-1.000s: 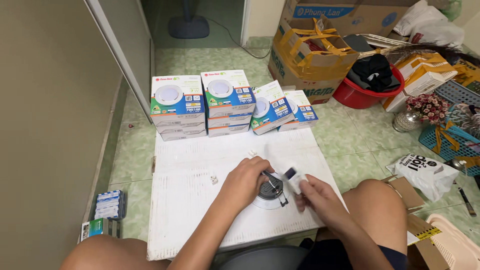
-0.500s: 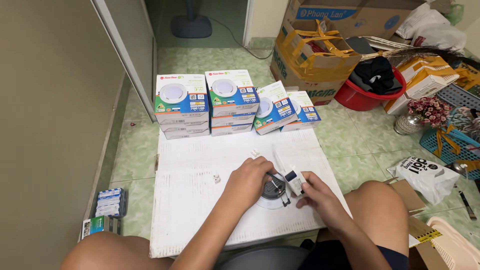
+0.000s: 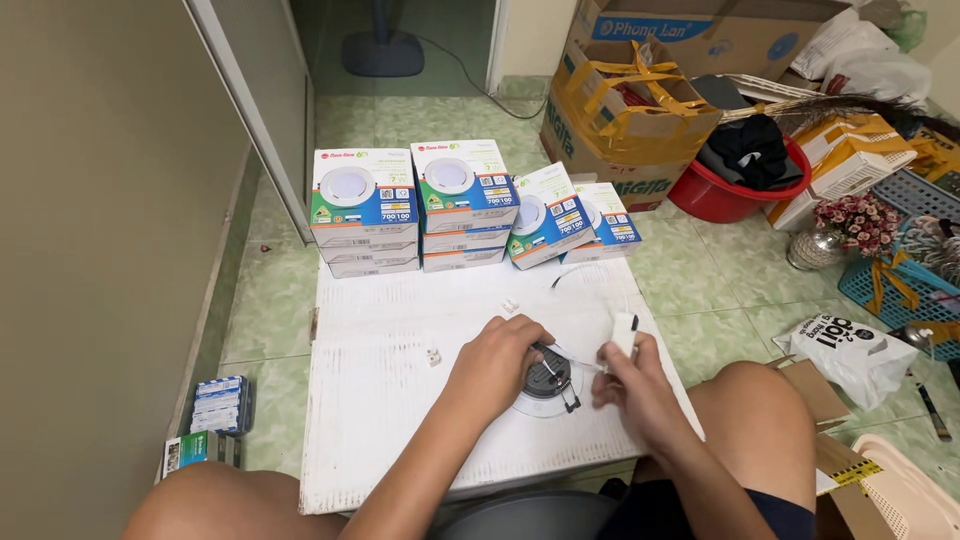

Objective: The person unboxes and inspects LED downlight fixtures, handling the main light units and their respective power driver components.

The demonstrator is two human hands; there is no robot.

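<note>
A round recessed light fitting (image 3: 548, 380) lies face down on a white board (image 3: 400, 400) in front of me. My left hand (image 3: 497, 358) rests on its left side and holds it. My right hand (image 3: 630, 385) grips a small white driver box (image 3: 624, 332), lifted to the right of the fitting. Thin wires (image 3: 570, 362) run from the fitting to the box. A tiny white clip (image 3: 433, 356) lies on the board to the left.
Stacked lamp boxes (image 3: 400, 205) stand at the board's far edge, two more (image 3: 565, 220) leaning beside them. A cardboard carton (image 3: 625, 110), red basin (image 3: 730, 185), flower vase (image 3: 835, 235), blue basket (image 3: 900, 285) and a plastic bag (image 3: 850, 345) crowd the right. Small packs (image 3: 215, 405) lie left by the wall.
My right hand has pulled the white driver box away from the fitting to the right, stretching the wires. My left hand stays on the fitting.
</note>
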